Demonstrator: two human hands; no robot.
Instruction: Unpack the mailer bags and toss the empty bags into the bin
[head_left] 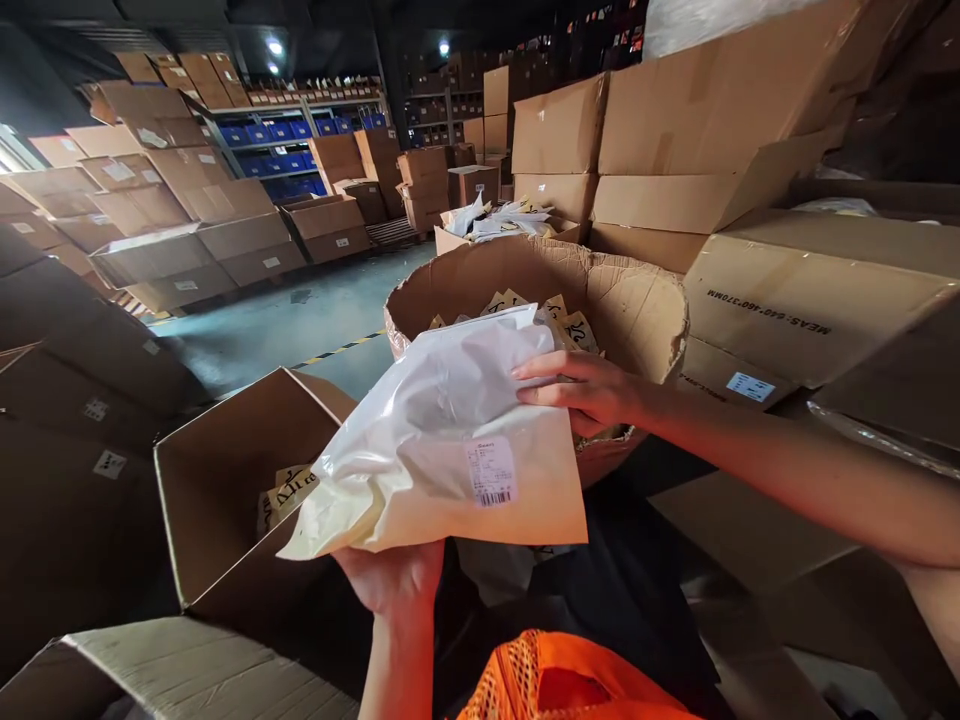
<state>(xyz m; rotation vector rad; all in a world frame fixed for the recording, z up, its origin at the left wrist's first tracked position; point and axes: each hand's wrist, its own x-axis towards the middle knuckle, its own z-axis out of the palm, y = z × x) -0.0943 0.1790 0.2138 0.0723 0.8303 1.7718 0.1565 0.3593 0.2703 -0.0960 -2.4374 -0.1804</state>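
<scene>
A white plastic mailer bag (427, 410) with a barcode label (491, 472) is held up in front of me. My left hand (394, 575) supports it from underneath, with its fingers hidden behind the bag. At the upper right side, my right hand (581, 390) grips the bag, two fingers lying across its face. Behind the bag stands a large cardboard box (630, 310) with a worn rim, holding several packets (577, 330) with dark lettering. To the left, an open carton (225, 480) contains similar packets (289, 490).
Stacked cartons (810, 300) rise close on the right, and more cartons (172, 180) are piled at the far left. Shelves with blue bins (277, 130) stand at the back. A yellow-black floor stripe (337, 350) crosses the floor. Another box of white bags (510, 220) sits beyond.
</scene>
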